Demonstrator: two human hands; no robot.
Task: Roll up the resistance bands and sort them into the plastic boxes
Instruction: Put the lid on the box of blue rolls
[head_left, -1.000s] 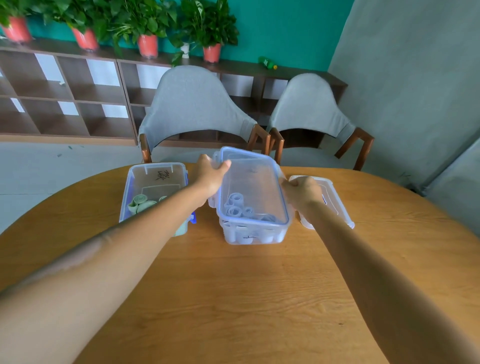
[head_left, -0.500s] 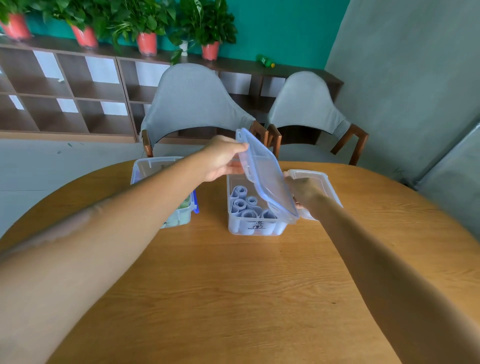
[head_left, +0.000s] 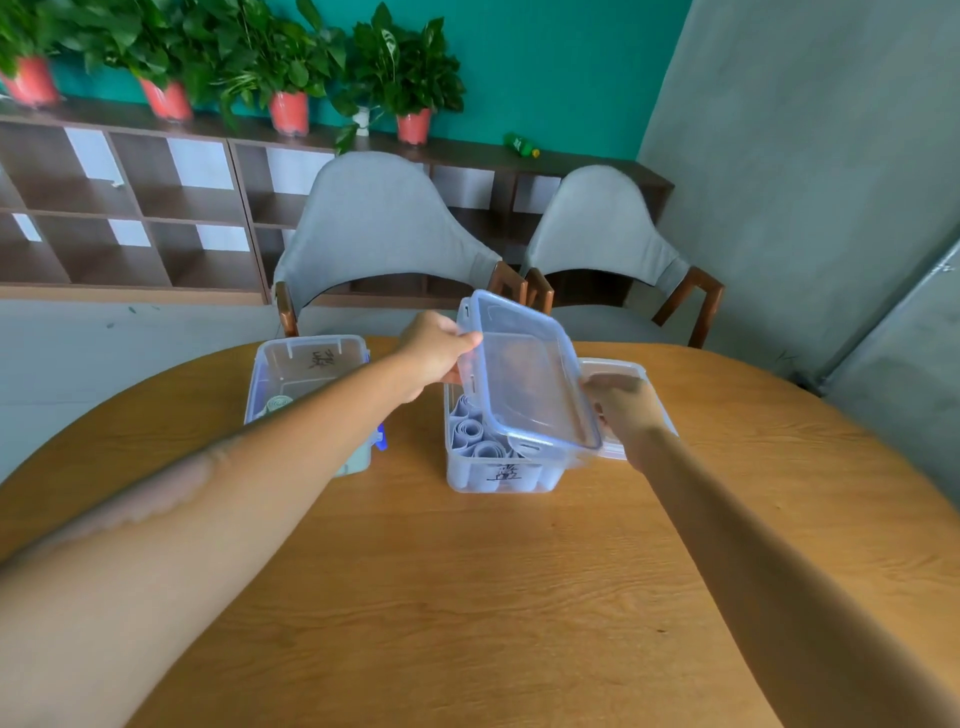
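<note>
**Holding a lid over the box of blue rolls**

Spreading across nearly the whole view is the round wooden table (head_left: 519, 597), with my two bare forearms reaching out over it. Beyond its far edge stand two grey chairs (head_left: 384, 228), and behind them a long brown shelf unit (head_left: 130, 208) carrying a row of potted plants (head_left: 291, 78) against a teal wall.

On the table, the middle box (head_left: 498, 475) is clear plastic with dark writing on its near wall, and it holds rolled blue bands (head_left: 470, 431) standing on end, packed side by side. To its left, apart from it, sits a second clear box (head_left: 306, 364), also marked with writing, with a green roll (head_left: 278, 402) showing inside; my left arm hides its near part. A blue clip (head_left: 382, 441) shows at that box's near right corner.

I hold a clear lid (head_left: 524, 379) with a bluish rim tilted above the middle box, its far end raised. My left hand (head_left: 434, 353) pinches the lid's far left edge, thumb on top. My right hand (head_left: 623, 402) grips the lid's right edge, fingers curled under it. Another lid (head_left: 631, 370) lies flat on the table just behind my right hand.
</note>
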